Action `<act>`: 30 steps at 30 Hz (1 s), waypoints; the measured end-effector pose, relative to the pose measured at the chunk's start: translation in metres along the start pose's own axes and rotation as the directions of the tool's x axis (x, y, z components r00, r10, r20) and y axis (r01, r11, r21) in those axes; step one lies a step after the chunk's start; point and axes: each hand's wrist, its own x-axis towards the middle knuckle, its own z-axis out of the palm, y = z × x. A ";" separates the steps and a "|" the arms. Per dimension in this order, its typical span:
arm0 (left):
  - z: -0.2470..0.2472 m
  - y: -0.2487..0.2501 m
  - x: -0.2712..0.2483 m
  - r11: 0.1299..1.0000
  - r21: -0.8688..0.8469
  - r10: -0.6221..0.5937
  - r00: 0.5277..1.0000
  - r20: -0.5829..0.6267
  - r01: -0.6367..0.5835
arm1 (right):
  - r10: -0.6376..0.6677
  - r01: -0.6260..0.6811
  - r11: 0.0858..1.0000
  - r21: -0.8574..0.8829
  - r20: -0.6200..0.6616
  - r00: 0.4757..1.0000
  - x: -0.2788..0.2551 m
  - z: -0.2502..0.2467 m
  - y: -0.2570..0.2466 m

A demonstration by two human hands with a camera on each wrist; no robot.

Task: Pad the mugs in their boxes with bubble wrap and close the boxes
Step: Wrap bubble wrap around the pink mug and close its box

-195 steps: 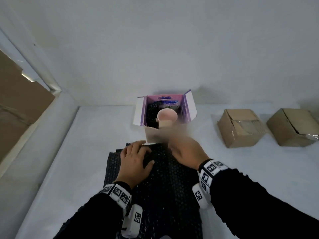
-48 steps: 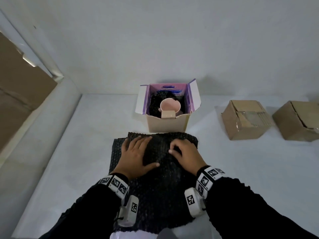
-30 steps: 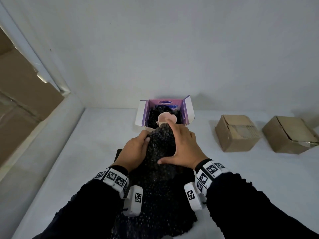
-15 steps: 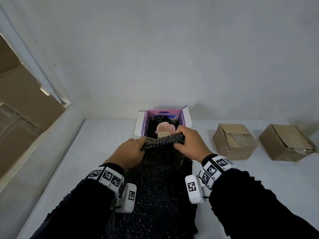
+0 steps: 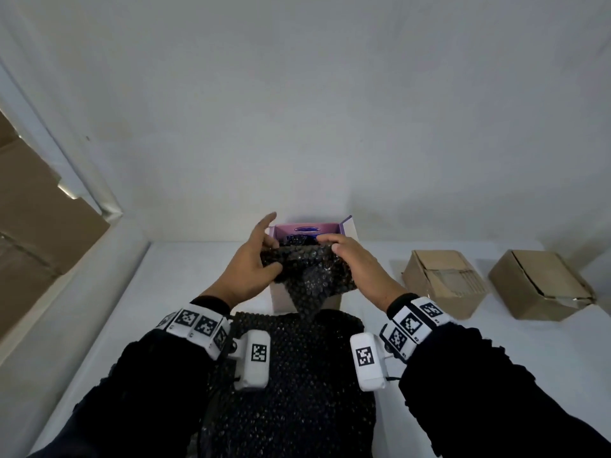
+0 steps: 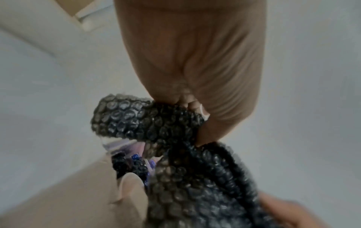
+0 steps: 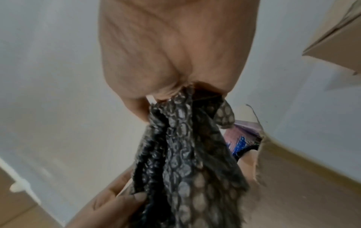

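We hold a folded piece of dark bubble wrap (image 5: 305, 271) up between both hands, just above the open box (image 5: 310, 231). Our left hand (image 5: 251, 262) grips its left end: the thumb is curled under the wad and some fingers (image 5: 266, 223) stick up loosely above it, and in the left wrist view the wrap (image 6: 148, 118) bulges out from the closed palm (image 6: 195, 61). Our right hand (image 5: 357, 262) has its fingers curled over the top edge of the wrap, and the right wrist view shows the sheet (image 7: 187, 154) pinched and hanging down from that grip (image 7: 175, 54). A corner of the wrap droops below our fingers, in front of the box's near wall.

Beyond our fingers we see the box's purple inner flaps and some dark bubble wrap already inside it; the mug is hidden behind the wad. Below our wrists a larger sheet of bubble wrap (image 5: 297, 375) lies flat on the white table (image 5: 463, 342). To the right of our right-hand fingers, well apart, two brown cardboard boxes (image 5: 443, 282) (image 5: 542, 285) sit on the table.
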 end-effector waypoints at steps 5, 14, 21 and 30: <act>-0.004 0.004 0.032 0.764 0.645 0.221 0.938 -0.266 0.003 | -0.076 0.068 0.993 -0.092 -0.084 0.994 0.014 -0.012 -0.004; 0.023 0.002 0.106 0.941 0.333 0.067 0.941 -0.330 0.050 | -0.290 0.204 0.950 -0.237 -0.426 0.857 0.046 -0.014 0.014; 0.059 -0.047 0.126 0.945 0.316 0.102 0.993 -0.055 -0.080 | -0.177 -0.004 0.886 -0.464 -0.346 0.921 0.062 0.008 0.047; 0.056 -0.093 0.134 0.774 0.602 -0.029 0.937 0.347 -0.199 | -0.170 0.024 0.659 -0.752 -0.118 0.978 0.080 0.037 0.066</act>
